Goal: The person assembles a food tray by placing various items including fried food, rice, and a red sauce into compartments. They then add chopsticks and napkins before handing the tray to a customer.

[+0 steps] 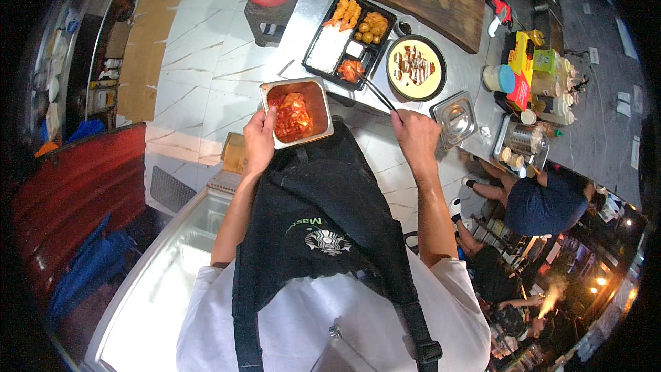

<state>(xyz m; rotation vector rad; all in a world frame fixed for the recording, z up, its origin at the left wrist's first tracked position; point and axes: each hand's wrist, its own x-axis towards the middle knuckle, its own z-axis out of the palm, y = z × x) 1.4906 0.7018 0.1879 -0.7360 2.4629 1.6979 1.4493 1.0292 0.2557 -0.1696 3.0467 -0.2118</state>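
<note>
Red food in your pan, red food in the lunch box
Your left hand (pixel 259 139) grips the left side of a small metal pan (pixel 318 91) with red food (pixel 292 116) inside, your thumb over the rim; your right hand (pixel 417 136) is closed around thin dark tongs (pixel 387 102), which slant from your hand, near and right, to their tips, far and left. The tips are at the red bit (pixel 350 70) in the near end of the black lunch box (pixel 372 62), but it is too small to tell if they pinch it. The box is on the metal table, its long way slanting from far right to near left. Your right hand is the nearer one to that red bit, and the pan is nearer to you than the box
</note>
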